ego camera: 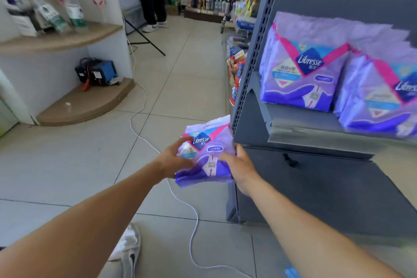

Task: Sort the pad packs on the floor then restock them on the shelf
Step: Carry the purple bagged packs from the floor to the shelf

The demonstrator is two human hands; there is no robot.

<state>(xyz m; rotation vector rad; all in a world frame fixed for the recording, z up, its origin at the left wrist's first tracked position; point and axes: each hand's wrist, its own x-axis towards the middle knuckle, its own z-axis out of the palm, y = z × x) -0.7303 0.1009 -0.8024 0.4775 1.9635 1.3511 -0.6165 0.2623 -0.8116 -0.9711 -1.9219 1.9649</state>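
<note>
Your grey shelf (300, 117) holds two purple packs (302, 74), the right one cut off; your left hand (173, 160) and right hand (239, 165) grip another pack (205, 156), fingers clamped on it.

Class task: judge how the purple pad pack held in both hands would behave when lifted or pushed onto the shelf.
The pad pack is probably soft: its film wrap creases where the left hand and right hand grip it. It looks light for its bulk. The glossy wrap may slide easily on the shelf.
</note>
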